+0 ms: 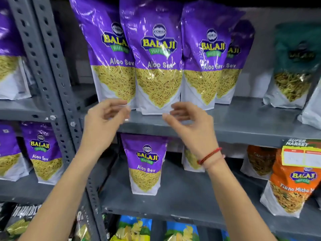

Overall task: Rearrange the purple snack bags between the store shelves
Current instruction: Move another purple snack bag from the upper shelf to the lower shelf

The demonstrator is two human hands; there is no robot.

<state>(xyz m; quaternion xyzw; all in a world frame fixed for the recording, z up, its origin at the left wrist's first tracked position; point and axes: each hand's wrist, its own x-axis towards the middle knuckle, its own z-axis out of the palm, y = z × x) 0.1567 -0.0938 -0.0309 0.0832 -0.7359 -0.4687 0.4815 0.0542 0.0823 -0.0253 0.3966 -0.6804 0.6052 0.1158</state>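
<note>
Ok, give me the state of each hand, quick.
Left hand: open, fingers loosely curled, holding nothing, in front of the upper shelf edge.
Right hand: open, empty, just below the middle purple bag.

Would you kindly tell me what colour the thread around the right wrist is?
Red; the thread shows clearly in the head view, just below the right hand.

Four purple snack bags marked "Balaji Aloo Sev" stand upright in a row on the upper grey shelf point(243, 119): the left bag point(111, 54), the middle bag point(157, 58) foremost and overlapping it, the right bag point(205, 56), and a fourth point(232, 66) half hidden behind that. Each has a clear window showing yellow sev above a white base. Below that shelf, a lone bag point(145, 164) stands upright.
</note>
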